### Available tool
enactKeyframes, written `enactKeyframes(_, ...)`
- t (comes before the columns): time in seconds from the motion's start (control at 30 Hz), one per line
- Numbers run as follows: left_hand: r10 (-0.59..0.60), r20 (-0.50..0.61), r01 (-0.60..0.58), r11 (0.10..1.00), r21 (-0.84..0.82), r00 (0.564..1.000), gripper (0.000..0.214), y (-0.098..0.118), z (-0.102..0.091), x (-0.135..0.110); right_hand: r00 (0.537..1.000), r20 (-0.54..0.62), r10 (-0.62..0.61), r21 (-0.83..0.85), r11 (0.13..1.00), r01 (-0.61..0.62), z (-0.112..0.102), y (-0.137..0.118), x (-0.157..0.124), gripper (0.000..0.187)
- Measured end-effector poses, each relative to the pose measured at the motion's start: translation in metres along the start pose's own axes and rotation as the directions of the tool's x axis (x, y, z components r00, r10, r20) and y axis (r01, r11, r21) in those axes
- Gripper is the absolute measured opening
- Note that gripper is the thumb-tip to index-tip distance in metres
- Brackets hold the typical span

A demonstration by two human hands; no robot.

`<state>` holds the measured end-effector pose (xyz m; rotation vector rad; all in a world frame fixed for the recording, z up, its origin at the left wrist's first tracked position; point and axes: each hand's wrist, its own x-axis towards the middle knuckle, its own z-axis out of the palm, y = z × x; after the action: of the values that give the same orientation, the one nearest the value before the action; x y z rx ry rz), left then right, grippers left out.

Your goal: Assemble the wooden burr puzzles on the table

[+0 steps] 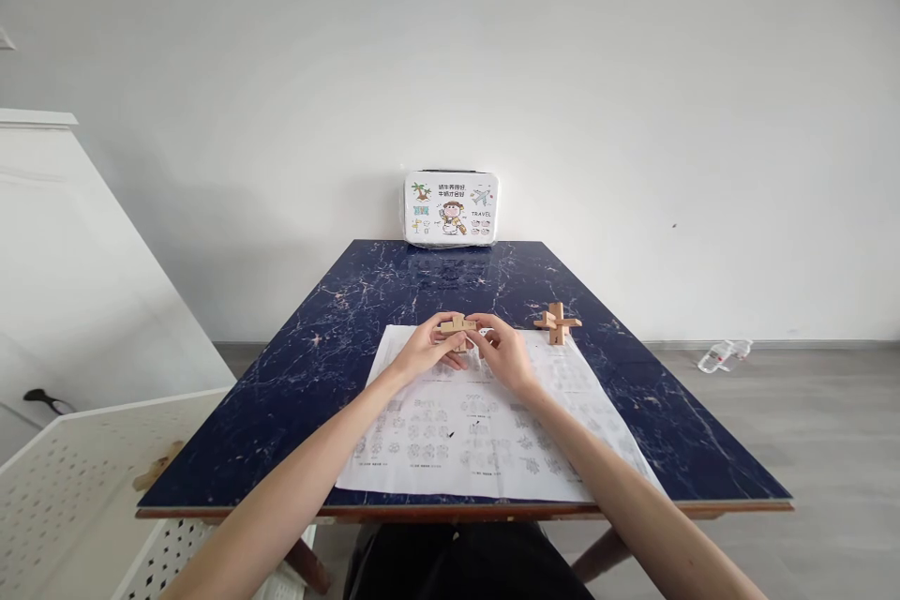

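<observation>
Between my two hands, above the far part of a printed sheet, is a wooden interlocking puzzle [458,325] of pale blocks. My left hand [430,347] is closed around its left side and underside, with fingers showing below it. The thumb and fingers of my right hand [501,349] pinch its right end. My fingers hide part of the puzzle. Under both forearms lies the white instruction sheet [457,450], covered in small grey diagrams. A second wooden puzzle [558,325], cross-shaped, stands at the sheet's far right corner, apart from my right hand.
The dark blue marbled table [309,328] carries a white cartoon-printed case [451,208] at its far edge, against the wall. At the left stands a white perforated basket [77,459] with wooden pieces [158,466] at its edge. Clear plastic bottles [724,355] lie on the floor at right.
</observation>
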<state>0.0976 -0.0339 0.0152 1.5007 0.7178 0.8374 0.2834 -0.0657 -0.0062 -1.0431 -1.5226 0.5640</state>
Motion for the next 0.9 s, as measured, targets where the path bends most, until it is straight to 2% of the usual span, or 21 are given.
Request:
enactKeyframes(0.23,0.01,0.015,-0.009,0.999,-0.043,1.0,0.055,0.0022,-0.0033,-0.0001,1.0,0.019,-0.013,-0.008,1.0,0.013,-0.0021,0.0025,0.001,0.032)
enactKeyframes(0.43,0.015,0.021,-0.014,0.999,-0.044,1.0,0.054,0.0046,-0.0029,-0.002,0.995,0.092,0.04,0.088,0.995,-0.048,-0.004,0.0027,0.002,0.038)
enactKeyframes(0.63,0.051,0.063,-0.05,0.998,-0.031,0.997,0.052,0.0057,-0.0051,-0.0028,0.993,0.104,0.058,0.11,0.991,-0.07,-0.0041,0.0015,0.0021,0.036)
enactKeyframes(0.9,-0.008,0.012,0.008,0.999,-0.031,1.0,0.057,0.0046,-0.005,-0.0018,0.99,0.114,0.087,0.103,0.99,-0.099,-0.0028,0.0045,0.0028,0.041)
